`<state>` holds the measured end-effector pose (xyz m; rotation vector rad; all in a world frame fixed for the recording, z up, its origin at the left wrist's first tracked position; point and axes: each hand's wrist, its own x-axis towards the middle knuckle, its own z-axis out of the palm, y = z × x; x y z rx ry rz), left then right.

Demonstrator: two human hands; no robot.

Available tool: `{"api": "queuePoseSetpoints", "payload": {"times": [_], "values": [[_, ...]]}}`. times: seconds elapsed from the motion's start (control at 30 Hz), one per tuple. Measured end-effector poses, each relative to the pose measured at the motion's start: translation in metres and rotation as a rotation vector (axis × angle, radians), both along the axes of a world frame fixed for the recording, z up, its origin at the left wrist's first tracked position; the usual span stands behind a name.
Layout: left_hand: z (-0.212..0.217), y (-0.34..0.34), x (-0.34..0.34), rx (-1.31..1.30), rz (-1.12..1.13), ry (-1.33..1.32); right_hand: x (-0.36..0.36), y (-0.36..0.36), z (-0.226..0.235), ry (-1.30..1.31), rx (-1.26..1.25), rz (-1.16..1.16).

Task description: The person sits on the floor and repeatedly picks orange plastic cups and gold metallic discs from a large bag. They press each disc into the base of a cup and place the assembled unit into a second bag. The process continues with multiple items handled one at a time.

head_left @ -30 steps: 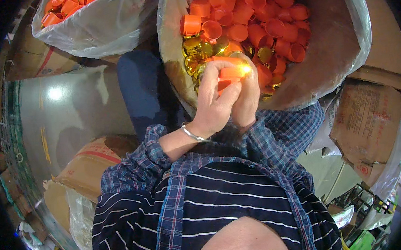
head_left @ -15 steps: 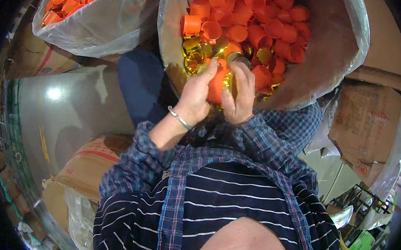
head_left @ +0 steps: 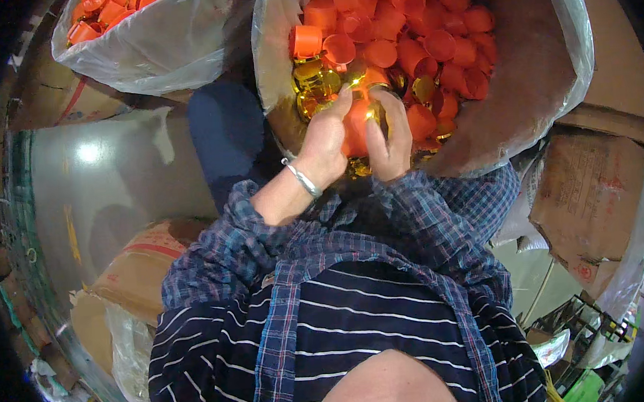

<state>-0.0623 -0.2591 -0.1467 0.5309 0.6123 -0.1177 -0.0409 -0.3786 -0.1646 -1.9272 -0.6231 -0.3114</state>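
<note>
Both of my hands meet over a plastic-lined box (head_left: 578, 41), in front of its near side. My left hand (head_left: 323, 146) is closed round an orange plastic cup-shaped cap (head_left: 356, 127), thumb pointing forward along it. My right hand (head_left: 392, 141) is closed around shiny gold round pieces (head_left: 383, 120), pressed near the orange cap's right side; its fingers partly hide them. Beyond the hands lies a heap of orange cup-shaped caps (head_left: 415, 30), with several gold round lids (head_left: 316, 80) at the heap's left and near edges.
At the far left stands another lined container (head_left: 170, 58) with orange caps (head_left: 111, 8). A cardboard box (head_left: 147, 262) lies on the left beside my arm, and a further carton (head_left: 587, 197) stands on the right. Grey floor (head_left: 119, 185) shows at the left.
My left hand and wrist have shifted slightly right, and its bracelet has moved with it. The right hand's fingers have drawn in around the gold pieces, and the orange cap has turned a little.
</note>
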Motion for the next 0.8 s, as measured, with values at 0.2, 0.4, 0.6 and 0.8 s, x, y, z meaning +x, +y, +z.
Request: {"api": "queuePoseSetpoints", "payload": {"times": [0.2,0.4,0.6,0.8], "values": [[-0.003,-0.018,-0.024,0.98,-0.108,-0.286,0.001,0.008,0.0,0.858,0.663,-0.126],[-0.009,0.002,0.006,0.093,0.089,-0.056,0.003,-0.005,-0.008,0.155,-0.016,-0.24],[-0.006,-0.014,-0.002,0.446,0.056,-0.131,0.001,0.005,-0.01,0.54,0.372,-0.077],[-0.007,-0.004,0.0,0.14,-0.001,-0.006,-0.008,-0.001,-0.008,0.136,-0.056,-0.145]]}}
